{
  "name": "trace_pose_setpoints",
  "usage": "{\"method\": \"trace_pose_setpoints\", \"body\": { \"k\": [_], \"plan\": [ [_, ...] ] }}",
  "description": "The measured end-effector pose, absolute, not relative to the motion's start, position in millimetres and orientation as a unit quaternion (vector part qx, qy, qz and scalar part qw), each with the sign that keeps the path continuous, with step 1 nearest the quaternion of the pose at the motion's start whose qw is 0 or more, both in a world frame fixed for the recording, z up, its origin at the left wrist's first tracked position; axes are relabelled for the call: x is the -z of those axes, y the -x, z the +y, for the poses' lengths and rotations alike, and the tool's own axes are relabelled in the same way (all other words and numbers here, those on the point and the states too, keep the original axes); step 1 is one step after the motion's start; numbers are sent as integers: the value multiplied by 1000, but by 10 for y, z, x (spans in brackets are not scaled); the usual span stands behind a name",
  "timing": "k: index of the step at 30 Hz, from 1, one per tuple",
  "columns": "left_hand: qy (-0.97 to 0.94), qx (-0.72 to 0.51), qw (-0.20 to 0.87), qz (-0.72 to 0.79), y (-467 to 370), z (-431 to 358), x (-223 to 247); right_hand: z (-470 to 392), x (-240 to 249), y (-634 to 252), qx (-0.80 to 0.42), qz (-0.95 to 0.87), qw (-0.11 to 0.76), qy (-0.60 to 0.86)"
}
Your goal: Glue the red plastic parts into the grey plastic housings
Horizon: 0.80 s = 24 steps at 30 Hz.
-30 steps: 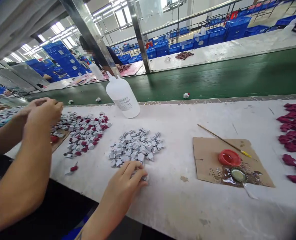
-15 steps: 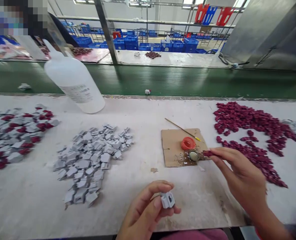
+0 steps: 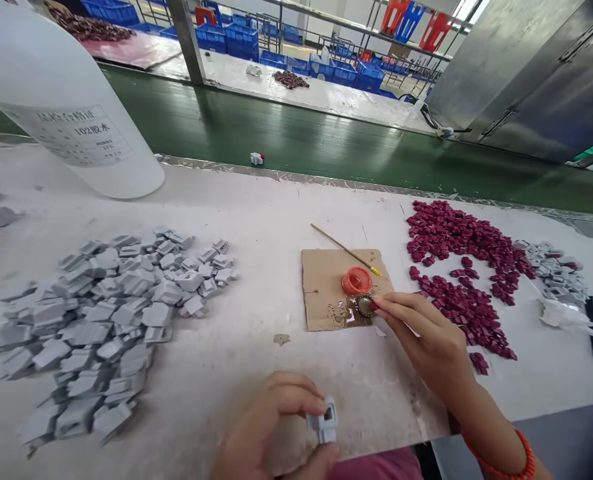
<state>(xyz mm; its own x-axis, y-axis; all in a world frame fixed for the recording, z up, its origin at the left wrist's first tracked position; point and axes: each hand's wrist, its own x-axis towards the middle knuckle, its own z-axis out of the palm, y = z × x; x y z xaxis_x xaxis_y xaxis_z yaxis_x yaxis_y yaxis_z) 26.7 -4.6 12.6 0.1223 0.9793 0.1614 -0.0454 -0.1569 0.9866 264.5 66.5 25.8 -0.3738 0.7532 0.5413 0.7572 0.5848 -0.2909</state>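
A large white bottle [image 3: 71, 113] with a printed label stands at the table's far left. Beyond the white table [image 3: 276, 200] runs a green conveyor belt [image 3: 326, 150] carrying one small part [image 3: 257, 159], and blue crates [image 3: 226, 37], perhaps stacked, line the back.

I work in a factory assembly hall: a green conveyor belt [image 3: 326, 150] runs past my bench [image 3: 256, 220], with stacked blue crates [image 3: 226, 40] and heaped plastic parts [image 3: 106, 320].

Left hand [image 3: 271, 433] curled low with fingers pinched, right hand [image 3: 426, 337] stretched forward, fingertips together.
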Motion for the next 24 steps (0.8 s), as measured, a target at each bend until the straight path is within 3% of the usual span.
{"method": "trace_pose_setpoints", "body": {
  "k": [11, 19, 24],
  "plan": [
    [-673, -441, 283, 522, -408, -131, 8, 591, -338, -2591, 2, -809, 353, 469],
    [-706, -398, 198, 551, -384, -120, 30, 61, -284, -2160, -280, -695, 444, 491],
    [-715, -382, 197, 552, -369, -97, -4, 9, -170, -1990, -302, -663, 443, 523]
  ]
}}
